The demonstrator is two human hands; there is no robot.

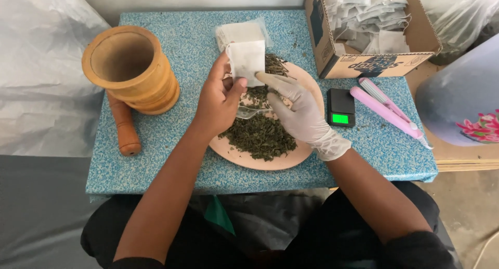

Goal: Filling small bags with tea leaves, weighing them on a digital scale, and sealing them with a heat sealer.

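My left hand, bare, pinches a small white paper sachet by its lower edge and holds it upright over a pink plate. My right hand wears a white glove; its forefinger touches the sachet's lower right corner while the other fingers hold a clear plastic spoon. A heap of dried green herb covers the plate under both hands. A stack of empty white sachets lies just behind the held one.
A wooden mortar and pestle stand at the left of the blue speckled board. A small black scale with a lit green display and a pink flat iron lie right of the plate. A cardboard box of sachets sits back right.
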